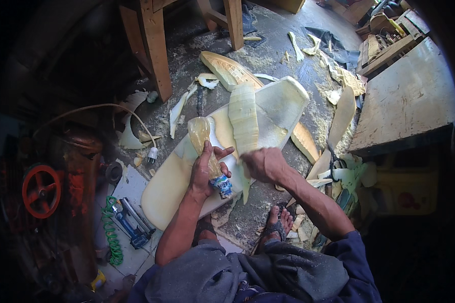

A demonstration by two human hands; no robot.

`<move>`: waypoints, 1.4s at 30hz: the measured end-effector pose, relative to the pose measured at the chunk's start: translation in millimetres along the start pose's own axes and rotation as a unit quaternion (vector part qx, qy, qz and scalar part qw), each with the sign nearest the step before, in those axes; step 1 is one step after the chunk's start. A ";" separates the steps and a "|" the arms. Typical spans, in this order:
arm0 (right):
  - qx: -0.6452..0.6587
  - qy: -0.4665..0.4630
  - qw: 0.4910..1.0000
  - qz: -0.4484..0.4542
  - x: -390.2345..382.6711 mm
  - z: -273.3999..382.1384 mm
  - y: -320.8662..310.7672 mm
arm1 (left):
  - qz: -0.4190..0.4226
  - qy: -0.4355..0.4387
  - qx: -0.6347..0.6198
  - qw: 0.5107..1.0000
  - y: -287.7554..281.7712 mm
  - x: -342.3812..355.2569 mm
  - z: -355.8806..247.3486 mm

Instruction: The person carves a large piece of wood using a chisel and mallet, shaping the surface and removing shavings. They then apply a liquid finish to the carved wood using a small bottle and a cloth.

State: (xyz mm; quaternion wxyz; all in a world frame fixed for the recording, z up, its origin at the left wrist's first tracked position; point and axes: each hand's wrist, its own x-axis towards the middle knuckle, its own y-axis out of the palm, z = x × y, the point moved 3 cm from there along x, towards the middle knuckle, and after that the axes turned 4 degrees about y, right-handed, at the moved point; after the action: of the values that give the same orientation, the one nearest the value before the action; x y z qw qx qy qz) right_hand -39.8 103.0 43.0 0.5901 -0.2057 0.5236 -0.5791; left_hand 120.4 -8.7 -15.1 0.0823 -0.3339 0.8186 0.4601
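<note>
My left hand (203, 172) is wrapped round a clear plastic bottle (199, 132) with amber residue inside and a blue wrapper at its lower end. Beneath it lies a long, pale foam pad (169, 189), running from near my feet toward the far right. Across this pad rests a curved, cream foam piece (243, 118) with ridged cut marks. My right hand (266, 165) is closed in a fist by the near end of that piece; whatever it grips is hidden by the fingers.
Foam offcuts (345, 113) and dust litter the grey floor. A wooden stool (154, 48) stands at the far left, a metal-topped box (409, 96) at right. At left are a power plug (152, 154), a red-wheeled machine (41, 191), a blue pneumatic stapler (131, 224) and a coiled green hose (112, 232).
</note>
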 end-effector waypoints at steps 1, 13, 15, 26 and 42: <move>-0.006 -0.032 0.998 0.062 -2.6 3.2 4.0 | 0.002 -0.001 -0.002 1.000 -0.7 -0.1 0.2; -0.002 0.006 0.998 -0.059 15.6 -46.9 -28.4 | 0.023 0.004 -0.016 1.000 -3.8 -2.8 1.4; -0.004 -0.009 1.000 0.011 15.9 -52.1 -26.8 | 0.028 0.008 -0.015 0.999 -3.9 -2.9 1.6; -0.008 -0.006 0.999 0.034 23.0 -50.3 -17.3 | 0.035 0.015 -0.023 0.999 -4.4 -4.1 1.5; 0.010 0.001 0.972 -0.233 71.7 -41.3 -71.3 | 0.027 0.002 -0.024 0.999 -1.3 -4.9 2.0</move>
State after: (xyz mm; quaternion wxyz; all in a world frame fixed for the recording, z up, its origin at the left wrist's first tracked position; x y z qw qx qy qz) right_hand -124.2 36.1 61.2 0.4405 -0.3159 0.4557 -0.7061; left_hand 124.6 -5.1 -14.9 0.0597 -0.3144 0.8165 0.4806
